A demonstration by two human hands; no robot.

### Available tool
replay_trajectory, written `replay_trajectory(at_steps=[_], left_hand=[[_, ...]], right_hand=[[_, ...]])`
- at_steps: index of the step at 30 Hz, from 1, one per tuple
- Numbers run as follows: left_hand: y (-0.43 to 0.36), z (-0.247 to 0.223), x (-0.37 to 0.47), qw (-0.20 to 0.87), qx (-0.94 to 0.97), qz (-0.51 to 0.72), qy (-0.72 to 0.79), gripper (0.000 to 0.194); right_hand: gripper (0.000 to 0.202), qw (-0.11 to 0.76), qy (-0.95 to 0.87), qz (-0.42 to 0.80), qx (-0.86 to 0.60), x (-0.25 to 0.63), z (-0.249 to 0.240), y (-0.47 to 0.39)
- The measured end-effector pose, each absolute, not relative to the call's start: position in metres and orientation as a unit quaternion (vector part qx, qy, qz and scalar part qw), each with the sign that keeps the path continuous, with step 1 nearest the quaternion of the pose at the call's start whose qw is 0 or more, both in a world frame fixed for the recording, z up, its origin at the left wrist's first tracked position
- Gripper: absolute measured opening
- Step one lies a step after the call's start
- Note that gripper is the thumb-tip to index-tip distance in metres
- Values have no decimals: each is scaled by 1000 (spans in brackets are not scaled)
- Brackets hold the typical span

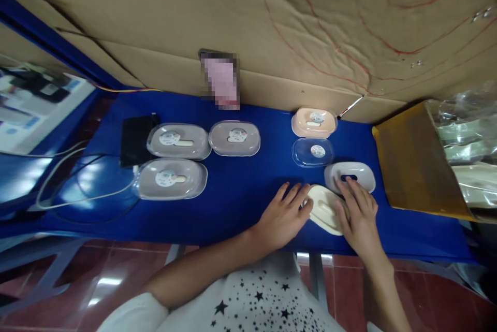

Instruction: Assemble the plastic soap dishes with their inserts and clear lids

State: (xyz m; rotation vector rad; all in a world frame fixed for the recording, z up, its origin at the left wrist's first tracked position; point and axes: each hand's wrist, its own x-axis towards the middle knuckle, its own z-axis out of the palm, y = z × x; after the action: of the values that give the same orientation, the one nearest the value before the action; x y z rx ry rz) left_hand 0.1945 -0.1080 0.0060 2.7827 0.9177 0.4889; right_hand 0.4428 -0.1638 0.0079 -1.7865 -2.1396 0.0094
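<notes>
A cream oval lid-like piece (pixel 325 212) with a raised bar lies near the table's front edge, between both hands. My left hand (pixel 282 216) has its fingers spread, the thumb at the piece's left edge; it holds nothing. Over the right side of the piece is my right hand (pixel 360 213), open, its thumb by the cream rim. Its stretched fingers reach onto a white oval container (pixel 366 170) with a dark slot. Behind sit a clear plastic cover (pixel 303 156) with a round label and a peach oval box (pixel 302 127) under a clear cover.
Three greyish oval boxes (pixel 235 145) under labelled clear covers stand left of centre on the blue table (pixel 233 192). A black flat object (pixel 135 140) and white cable (pixel 50 182) lie farther left. A cardboard box (pixel 404 161) with plastic-wrapped pieces stands right. A phone (pixel 221 81) leans against the cardboard wall.
</notes>
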Motion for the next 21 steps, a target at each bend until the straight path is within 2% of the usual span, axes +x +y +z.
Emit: replay_trajectory(at_steps=[3,6,11,15,21], left_hand=[[-96,11,184,80,917,188,344,41],[-67,23,147,67,870,217,438,49],[-26,29,86,34,795,240,557,58],[-39,22,82,26,821,222,526,49],[-93,16,96,90,890,262,362,46]], right_hand=[[73,144,-766,8,-626,432,-3,-173],[73,119,-778,-10,-616,439,-10,-170],[68,151,-771,-34,-617,454,2,-148],[69,189,-804,23,-564,416,22,-126],[74,160,-876,101,-444,351,27,-100]])
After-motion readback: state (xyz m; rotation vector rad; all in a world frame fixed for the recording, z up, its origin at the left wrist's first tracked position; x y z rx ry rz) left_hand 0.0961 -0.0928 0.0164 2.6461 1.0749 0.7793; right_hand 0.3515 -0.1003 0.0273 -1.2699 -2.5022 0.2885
